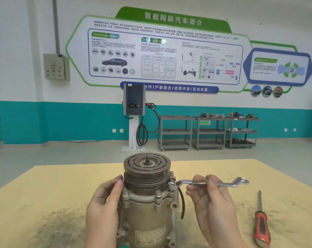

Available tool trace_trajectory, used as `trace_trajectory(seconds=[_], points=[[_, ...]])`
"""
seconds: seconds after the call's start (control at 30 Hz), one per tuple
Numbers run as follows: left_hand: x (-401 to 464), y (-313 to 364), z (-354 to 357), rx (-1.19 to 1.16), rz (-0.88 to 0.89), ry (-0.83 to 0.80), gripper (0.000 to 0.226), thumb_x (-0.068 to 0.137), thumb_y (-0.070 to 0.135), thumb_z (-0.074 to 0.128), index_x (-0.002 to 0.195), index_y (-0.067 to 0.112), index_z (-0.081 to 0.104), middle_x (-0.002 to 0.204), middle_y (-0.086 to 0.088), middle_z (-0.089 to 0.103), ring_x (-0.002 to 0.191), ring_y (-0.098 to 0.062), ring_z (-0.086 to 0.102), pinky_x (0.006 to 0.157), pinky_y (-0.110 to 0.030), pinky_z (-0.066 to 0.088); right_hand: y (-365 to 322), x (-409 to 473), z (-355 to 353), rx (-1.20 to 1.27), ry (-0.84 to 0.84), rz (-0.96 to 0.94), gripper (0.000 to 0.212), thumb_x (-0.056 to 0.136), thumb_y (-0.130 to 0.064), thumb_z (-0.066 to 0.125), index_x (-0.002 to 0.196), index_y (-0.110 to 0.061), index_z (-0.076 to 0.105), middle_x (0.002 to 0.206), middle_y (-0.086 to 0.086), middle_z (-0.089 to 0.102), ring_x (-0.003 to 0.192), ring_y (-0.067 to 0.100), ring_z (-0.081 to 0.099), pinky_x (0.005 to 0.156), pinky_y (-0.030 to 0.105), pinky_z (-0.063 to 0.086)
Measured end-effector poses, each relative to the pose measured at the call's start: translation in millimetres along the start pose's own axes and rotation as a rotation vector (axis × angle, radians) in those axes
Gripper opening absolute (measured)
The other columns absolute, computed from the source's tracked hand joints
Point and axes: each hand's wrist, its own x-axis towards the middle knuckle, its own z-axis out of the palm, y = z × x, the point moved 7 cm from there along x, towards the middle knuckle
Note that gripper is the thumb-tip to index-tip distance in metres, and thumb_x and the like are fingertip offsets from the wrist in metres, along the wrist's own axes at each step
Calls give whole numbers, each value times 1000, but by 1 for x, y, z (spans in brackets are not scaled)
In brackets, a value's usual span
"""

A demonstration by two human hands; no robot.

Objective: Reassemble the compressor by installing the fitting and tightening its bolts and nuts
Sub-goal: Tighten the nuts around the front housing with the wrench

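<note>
Gripping wrench (pixel 212 183) on compressor (pixel 148 203); label illegible.

both hands bare, left hand (pixel 102 203) and right hand (pixel 211 199), no gloves, rings or watch showing, forearms uncovered down to the frame edge, nails short and plain, no sleeves visible

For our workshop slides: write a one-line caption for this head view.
Right hand turns a ring spanner on a compressor bolt; left hand steadies the housing.
</note>
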Motion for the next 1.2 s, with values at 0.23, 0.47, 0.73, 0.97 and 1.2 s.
trace_trajectory(seconds=[0.23,0.47,0.73,0.97,1.2], points=[[-4,4,0,22,9,-59,12,93,20,61,101,20,71,98,6,75,86,-8,68,66,-20,51,0,-34,-7,101,92,38,14,96,-12,42,90,-4,52,81,15,73,63,24,71,56,26,58],[-6,6,-2,-80,-7,-45,10,94,8,58,90,16,62,104,4,75,85,-12,69,55,-11,50,-27,-25,10,-117,48,-56,13,101,-2,38,105,-9,49,74,16,71,53,21,62,51,26,54],[0,1,0,-67,-16,-22,6,87,6,67,87,12,65,101,3,75,91,-19,64,77,-31,49,-20,27,34,-244,-128,296,17,98,3,41,112,-5,46,62,7,58,49,19,52,45,25,47],[-3,3,-1,-79,-40,-19,7,86,8,68,92,9,69,95,6,76,84,-13,67,57,-12,51,-15,29,32,-314,-143,117,15,102,-11,39,88,-7,43,66,7,59,47,18,54,49,26,47],[-7,4,2,-59,14,-58,10,92,9,60,100,10,67,98,7,75,86,-11,67,58,-11,50,-39,-54,39,-618,-413,-784,8,99,-40,50,99,-36,57,91,-6,68,69,17,70,62,28,57]])
